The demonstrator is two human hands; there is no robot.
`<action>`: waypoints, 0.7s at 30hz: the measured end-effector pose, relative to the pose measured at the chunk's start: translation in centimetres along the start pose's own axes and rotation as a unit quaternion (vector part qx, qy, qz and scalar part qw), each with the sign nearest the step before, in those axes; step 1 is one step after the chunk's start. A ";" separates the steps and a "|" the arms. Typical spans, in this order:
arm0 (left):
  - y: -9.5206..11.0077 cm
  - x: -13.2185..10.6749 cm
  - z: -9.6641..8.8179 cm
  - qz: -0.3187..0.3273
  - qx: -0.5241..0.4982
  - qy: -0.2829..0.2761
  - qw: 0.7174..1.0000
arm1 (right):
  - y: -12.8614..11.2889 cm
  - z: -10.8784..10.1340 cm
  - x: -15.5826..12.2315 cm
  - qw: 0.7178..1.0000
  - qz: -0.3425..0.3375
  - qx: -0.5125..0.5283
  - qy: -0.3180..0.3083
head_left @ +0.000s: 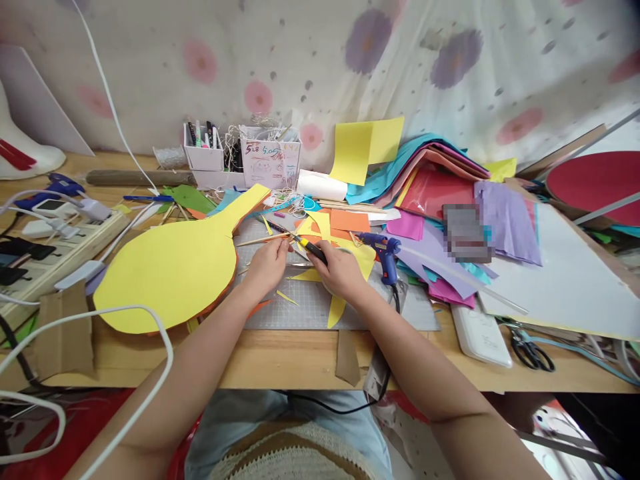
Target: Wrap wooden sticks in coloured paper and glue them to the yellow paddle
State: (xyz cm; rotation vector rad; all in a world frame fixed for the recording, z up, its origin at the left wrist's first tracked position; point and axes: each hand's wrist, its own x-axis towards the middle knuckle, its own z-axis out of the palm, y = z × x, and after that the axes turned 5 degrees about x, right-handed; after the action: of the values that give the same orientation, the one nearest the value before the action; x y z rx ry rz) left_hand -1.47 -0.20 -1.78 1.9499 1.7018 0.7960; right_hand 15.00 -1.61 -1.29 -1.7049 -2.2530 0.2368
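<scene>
My right hand (pixel 341 270) is wrapped round a black and yellow utility knife (pixel 313 249), its tip pointing left toward my other hand. My left hand (pixel 267 268) has thumb and forefinger pinched on a thin wooden stick (pixel 260 239), right by the knife's tip. Whether the blade touches the stick I cannot tell. Below both hands lies a grey cutting mat (pixel 310 313) strewn with yellow and orange paper scraps. To the left rests a large yellow paddle-shaped cutout (pixel 167 273) with a narrow handle. A blue glue gun (pixel 384 250) lies just right of my right hand.
A power strip (pixel 55 247) with plugs and a looping white cable (pixel 155 313) occupy the left side. Behind stand white pen boxes (pixel 270 163). Coloured paper sheets (pixel 435 187), a white power bank (pixel 481 337) and black-handled scissors (pixel 533 350) are at right.
</scene>
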 end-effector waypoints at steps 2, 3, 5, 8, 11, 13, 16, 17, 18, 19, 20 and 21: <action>0.0 0.0 0.0 -0.006 -0.001 0.002 1.000 | -0.3 -0.1 0.0 1.000 -0.004 -0.013 -0.005; 0.0 0.0 0.0 -0.008 -0.001 0.003 1.000 | -0.4 -0.2 0.0 1.000 -0.006 -0.018 -0.007; -0.1 0.0 0.0 -0.007 -0.002 0.005 1.000 | -0.6 -0.2 0.0 1.000 -0.001 -0.024 -0.008; -0.1 0.1 0.1 -0.004 -0.003 0.008 1.000 | -0.7 -0.2 0.0 1.000 0.007 -0.029 -0.007; 0.0 0.1 0.1 -0.007 -0.003 0.010 1.000 | -0.6 -0.1 0.0 1.000 0.003 -0.029 -0.009; -0.1 0.1 0.2 -0.007 -0.004 0.011 1.000 | -0.5 -0.1 0.0 0.999 -0.004 -0.031 -0.013; -0.2 0.0 0.3 0.000 0.000 0.018 1.000 | -0.5 -0.3 0.0 0.999 -0.010 -0.039 -0.021; -0.2 0.0 0.3 0.001 0.006 0.020 1.000 | -0.5 -0.3 0.0 0.999 -0.010 -0.044 -0.026; -0.2 0.0 0.4 0.002 0.016 0.023 1.000 | -0.6 -0.4 0.0 0.998 -0.009 -0.050 -0.033; -0.2 0.0 0.4 0.001 0.028 0.025 0.999 | -0.7 -0.4 0.1 0.998 -0.007 -0.056 -0.040; -0.2 0.0 0.4 0.001 0.043 0.028 0.999 | -0.8 -0.5 0.1 0.997 -0.004 -0.062 -0.048; -0.1 0.0 0.4 0.000 0.058 0.030 0.998 | -0.9 -0.5 0.1 0.996 -0.002 -0.068 -0.056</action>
State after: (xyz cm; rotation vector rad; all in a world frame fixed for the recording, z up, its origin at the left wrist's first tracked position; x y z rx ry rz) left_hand -1.29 -0.19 -2.20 2.0214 1.8189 0.7797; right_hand 14.30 -1.77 -0.53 -1.7948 -2.4028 0.1857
